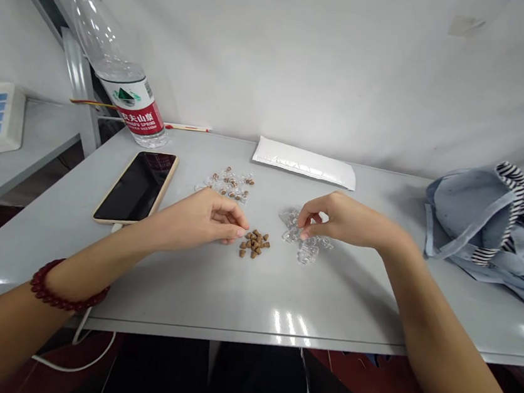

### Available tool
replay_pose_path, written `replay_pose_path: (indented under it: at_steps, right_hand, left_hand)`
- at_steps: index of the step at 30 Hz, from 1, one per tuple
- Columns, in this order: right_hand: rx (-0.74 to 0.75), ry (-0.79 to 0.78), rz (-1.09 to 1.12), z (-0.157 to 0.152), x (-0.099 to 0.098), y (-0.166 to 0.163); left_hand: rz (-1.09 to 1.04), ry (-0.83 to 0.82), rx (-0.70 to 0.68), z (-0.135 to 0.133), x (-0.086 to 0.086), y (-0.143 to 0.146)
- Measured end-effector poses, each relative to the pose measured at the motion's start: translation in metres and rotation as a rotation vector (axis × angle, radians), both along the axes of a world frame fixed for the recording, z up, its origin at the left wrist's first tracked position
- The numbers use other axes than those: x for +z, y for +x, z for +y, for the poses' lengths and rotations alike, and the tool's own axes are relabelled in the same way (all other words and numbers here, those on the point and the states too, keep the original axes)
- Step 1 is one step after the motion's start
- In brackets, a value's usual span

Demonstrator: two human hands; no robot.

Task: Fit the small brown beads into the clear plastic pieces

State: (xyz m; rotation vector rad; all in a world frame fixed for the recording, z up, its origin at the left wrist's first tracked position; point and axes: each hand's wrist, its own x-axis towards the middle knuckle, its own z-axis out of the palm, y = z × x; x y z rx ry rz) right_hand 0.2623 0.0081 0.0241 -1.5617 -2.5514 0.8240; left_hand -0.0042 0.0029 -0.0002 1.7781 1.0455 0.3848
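A small heap of brown pellets (255, 243) lies in the middle of the grey table (213, 292). My left hand (203, 218) rests just left of the heap, fingers curled, fingertips touching its edge. My right hand (339, 218) hovers over a cluster of clear plastic pieces (306, 244), thumb and fingers pinched on one of them. Farther back lies a second cluster of clear pieces with brown pellets inside (228, 183).
A black phone (137, 187) with a white cable lies at the left. A water bottle with a red cap (112, 56) leans at the back left. A white pouch (304, 162) lies by the wall, folded blue clothing (490, 222) at the right.
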Motion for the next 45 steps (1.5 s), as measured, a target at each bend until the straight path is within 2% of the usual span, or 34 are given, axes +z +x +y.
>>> replay_pose_path:
  at_steps: [4, 6, 8, 10, 12, 14, 19, 23, 27, 30, 34, 40, 45]
  right_hand:
    - [-0.054, 0.019, 0.028, 0.001, 0.001, 0.002]
    - [-0.107, 0.065, 0.069, 0.001, 0.001, 0.002]
    - [-0.146, 0.123, 0.114, 0.000, -0.001, -0.001]
    - [-0.152, 0.166, 0.159, -0.001, -0.004, -0.006]
    - [-0.135, 0.208, 0.201, -0.003, -0.010, -0.013]
    - [-0.109, 0.268, 0.231, -0.005, -0.016, -0.020]
    - [-0.054, 0.450, 0.274, -0.007, -0.029, -0.032]
    - [-0.033, 0.507, 0.280, -0.008, -0.035, -0.038]
    - [-0.042, 0.501, 0.274, -0.009, -0.039, -0.043]
    - [-0.021, 0.506, 0.256, -0.007, -0.043, -0.044]
    - [0.045, 0.514, 0.194, -0.007, -0.047, -0.044]
    - [0.106, 0.506, 0.130, -0.004, -0.052, -0.049]
    - [0.133, 0.503, 0.145, -0.001, -0.055, -0.056]
  left_hand:
    - [-0.057, 0.037, 0.082, -0.004, 0.006, 0.002]
    - [-0.047, 0.106, 0.151, -0.003, 0.007, 0.002]
    - [0.027, 0.271, 0.247, -0.001, 0.004, 0.000]
    - [0.147, 0.514, 0.302, 0.003, -0.002, -0.002]
    - [0.261, 0.750, 0.270, 0.007, -0.010, -0.003]
    - [0.330, 0.901, 0.193, 0.011, -0.020, -0.003]
    - [0.411, 1.067, 0.108, 0.014, -0.035, 0.003]
    - [0.454, 1.148, 0.123, 0.016, -0.037, 0.012]
    - [0.481, 1.197, 0.097, 0.014, -0.036, 0.017]
    - [0.381, 1.146, 0.069, 0.011, -0.037, 0.018]
    - [0.283, 1.071, 0.106, 0.011, -0.038, 0.017]
    - [0.300, 1.013, 0.019, 0.018, -0.041, 0.018]
    - [0.367, 1.058, -0.030, 0.017, -0.042, 0.021]
